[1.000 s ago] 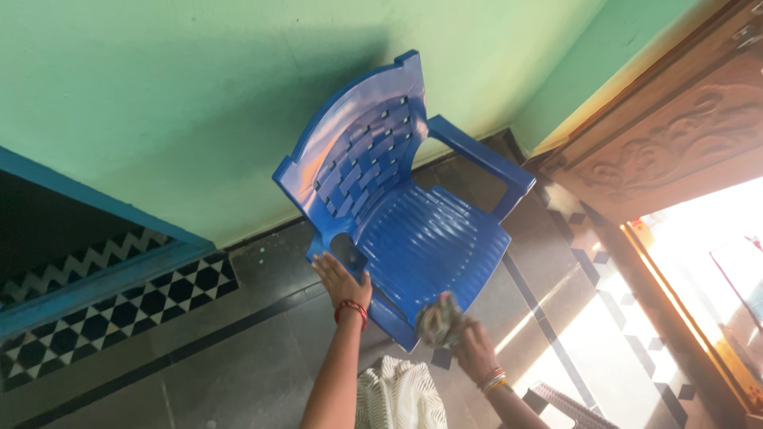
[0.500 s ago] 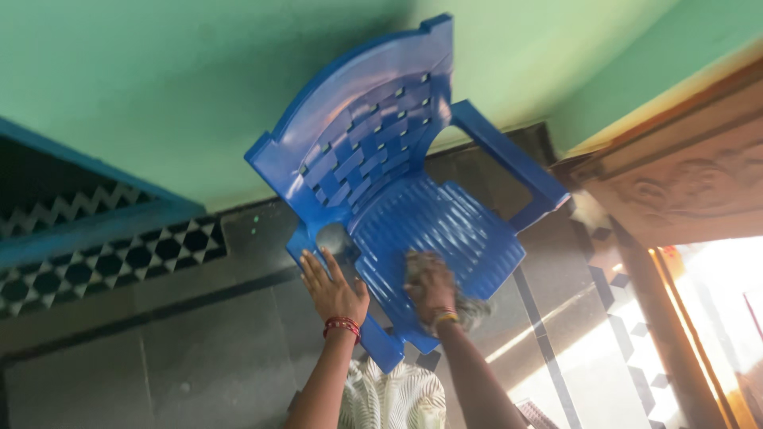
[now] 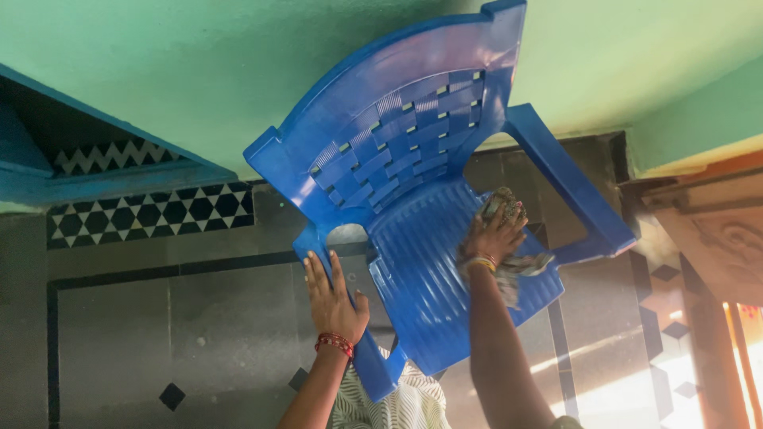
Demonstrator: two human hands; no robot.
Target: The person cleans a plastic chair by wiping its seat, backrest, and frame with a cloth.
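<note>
Floor: dark grey stone slabs divided by thin black inlay lines, with small black diamond insets. A band of black-and-white checker tiles runs along the base of the wall at the left, below a blue-painted frame. The wall behind is pale green. At the right edge stands a carved wooden door frame, and bright sunlight falls across the floor beside it.

Blue plastic armchair: stands on the floor with its woven-pattern backrest against the green wall. The seat is ribbed. Both armrests are in view; the one on the right extends toward the door frame.

Left hand: laid flat, fingers extended and together, on the chair's left armrest near its front end, just below the opening in the armrest's side panel. The grip is wide and encloses nothing; the palm presses on the plastic. Red bangles circle the wrist.

Right hand: positioned over the rear right part of the seat, near the junction of seat and backrest. The grip is closed around a bunched, patterned cloth; part of the cloth shows above the fingers and part trails onto the seat beneath the wrist. Yellow and red bangles sit at this wrist.

A white garment with a dark leaf pattern shows at the bottom edge, between the forearms.
</note>
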